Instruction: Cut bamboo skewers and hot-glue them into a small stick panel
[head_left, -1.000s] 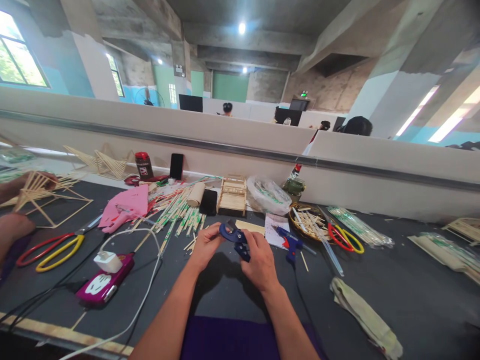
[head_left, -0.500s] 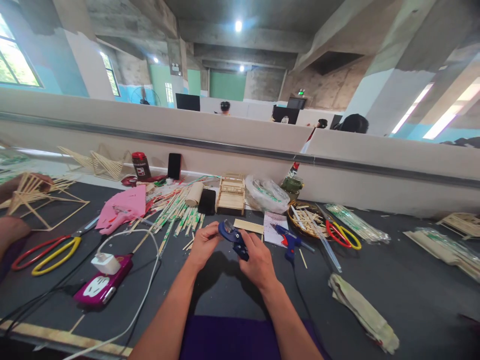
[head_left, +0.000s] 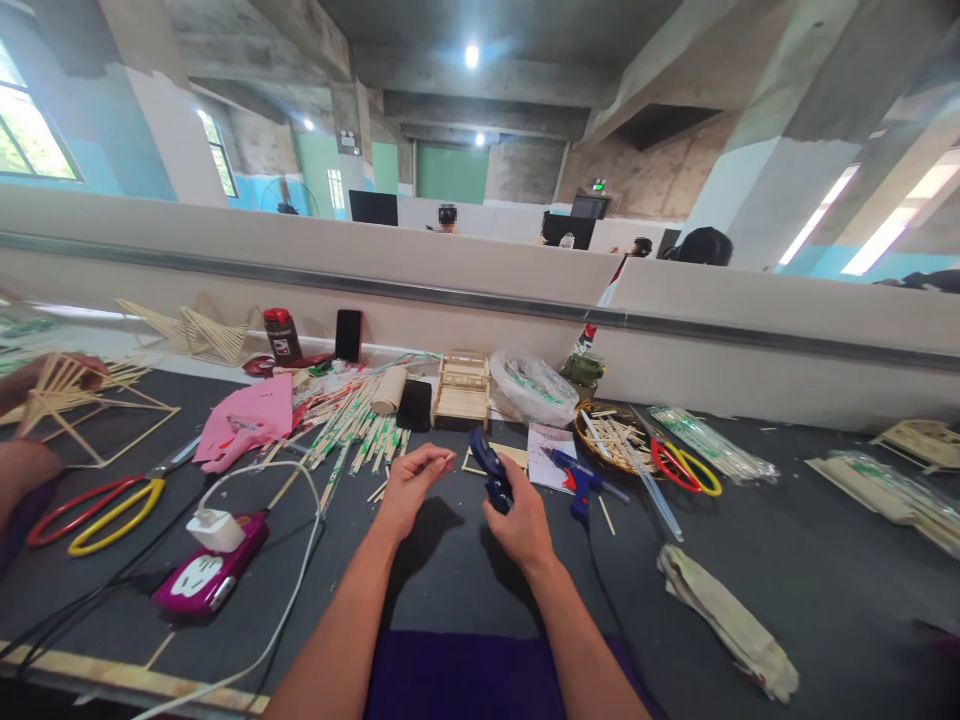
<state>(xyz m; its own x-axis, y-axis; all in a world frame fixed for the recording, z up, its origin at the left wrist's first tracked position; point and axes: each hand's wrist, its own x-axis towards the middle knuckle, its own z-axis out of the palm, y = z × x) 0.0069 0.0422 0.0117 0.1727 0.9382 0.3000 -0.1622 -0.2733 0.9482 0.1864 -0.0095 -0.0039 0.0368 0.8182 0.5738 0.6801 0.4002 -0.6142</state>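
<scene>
My left hand (head_left: 411, 486) is closed in a pinch, and the pale tip of a short wooden stick (head_left: 451, 457) shows at its fingertips. In my right hand (head_left: 523, 520) is a dark blue handheld cutter (head_left: 489, 468), its head pointing up and away from me. A gap separates the cutter from my left fingers. Just beyond the cutter lies a flat piece made of sticks (head_left: 474, 462). To the right, a blue glue gun (head_left: 582, 484) rests beside a sheet of paper (head_left: 551, 448). A small wooden stick model (head_left: 461, 392) stands farther back.
Loose wrapped chopsticks (head_left: 364, 425) are heaped at left, near a purple power strip (head_left: 202, 580) with a white cable. Scissors (head_left: 686, 468) and a basket of sticks (head_left: 611, 437) sit right, with a glove (head_left: 727, 620) nearer. Another person's hand (head_left: 30, 465) touches a stick frame (head_left: 82, 405).
My hands have moved apart. The cutter has shifted right, away from my left fingers, and turned more upright. My left hand keeps its pinch.
</scene>
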